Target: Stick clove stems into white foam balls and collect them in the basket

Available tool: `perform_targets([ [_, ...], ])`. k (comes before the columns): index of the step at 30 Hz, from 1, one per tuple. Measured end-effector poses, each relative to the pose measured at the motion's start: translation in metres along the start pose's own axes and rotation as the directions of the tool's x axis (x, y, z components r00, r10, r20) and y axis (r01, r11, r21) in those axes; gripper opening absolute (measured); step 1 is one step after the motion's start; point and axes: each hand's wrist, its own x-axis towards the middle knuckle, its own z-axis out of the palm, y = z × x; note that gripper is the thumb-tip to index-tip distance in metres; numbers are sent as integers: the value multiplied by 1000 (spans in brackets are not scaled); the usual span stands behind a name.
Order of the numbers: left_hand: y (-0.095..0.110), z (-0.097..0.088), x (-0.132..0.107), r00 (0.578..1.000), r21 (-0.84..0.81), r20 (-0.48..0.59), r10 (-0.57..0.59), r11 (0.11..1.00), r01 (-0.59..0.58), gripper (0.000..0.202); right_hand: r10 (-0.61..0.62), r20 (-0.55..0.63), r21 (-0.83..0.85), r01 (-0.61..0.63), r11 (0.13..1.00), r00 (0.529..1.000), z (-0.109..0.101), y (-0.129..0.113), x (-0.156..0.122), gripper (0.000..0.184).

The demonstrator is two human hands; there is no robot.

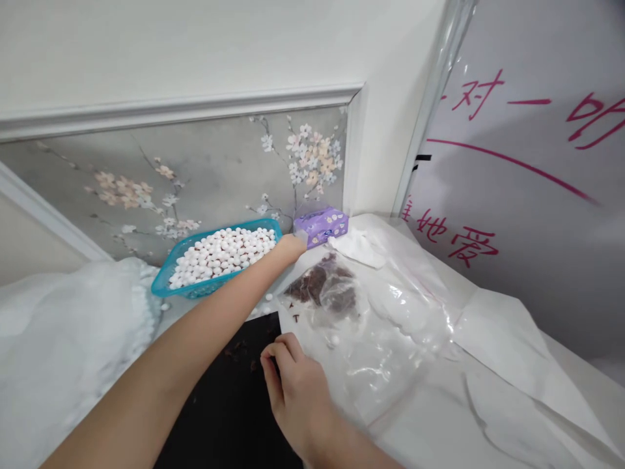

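My left hand (293, 247) reaches out to the left end of a purple tissue pack (321, 227) by the wall; its fingers are hidden. Over the right edge of a black mat (219, 404), my right hand (297, 384) has thumb and fingertips pinched together, and anything between them is too small to see. Small dark brown bits (239, 350) lie on the mat. Beneath my left forearm, a blue basket (161, 284) holds many small white balls (219, 254), with brownish-red bits among them. A clear plastic bag (381, 365) contains more dark brown pieces (319, 283).
On the left lies a big bag of white balls (117, 312). A crumpled white tissue (359, 247) sits beside the purple pack. Loose white balls and brown bits dot the white table cover (488, 423). A whiteboard (527, 163) with red writing rises on the right.
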Motion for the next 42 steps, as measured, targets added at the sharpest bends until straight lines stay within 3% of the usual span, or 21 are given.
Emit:
perform_targets([
  [3,5,-20,-20,999,-98,-52,-16,995,11,21,57,-90,99,-48,994,994,-3,0,2,17],
  [6,21,-28,-73,974,-273,-199,-112,961,55,31,178,-199,218,-133,967,964,-8,2,6,16],
  [7,29,-24,-98,929,-564,-257,-268,822,82,32,217,-234,250,-157,956,948,-9,4,7,15],
  [9,51,-10,-151,831,-929,-131,-541,360,88,35,271,-293,297,-183,937,917,-11,6,7,14],
  [11,74,9,-200,746,-984,178,-642,-131,122,28,280,-307,319,-179,931,910,-12,7,7,12],
  [12,84,18,-219,709,-943,306,-635,-306,133,23,267,-290,323,-168,931,919,-12,6,6,12],
  [13,93,25,-234,685,-890,405,-605,-433,144,21,246,-258,326,-155,933,934,-12,5,4,12],
  [15,105,33,-252,652,-826,482,-585,-551,116,19,199,-181,331,-131,935,963,-11,1,0,12],
  [19,109,32,-254,705,-805,482,-521,-580,122,21,114,-53,314,-92,945,992,-10,-5,-9,13],
  [22,108,29,-250,729,-814,467,-501,-565,133,21,107,-26,308,-94,947,994,-10,-5,-11,12],
  [39,106,33,-250,723,-772,478,-498,-631,76,17,181,50,413,-185,892,982,-11,-4,-5,9],
  [42,106,32,-250,733,-777,471,-490,-624,82,17,194,19,405,-185,895,981,-11,-5,-6,9],
])
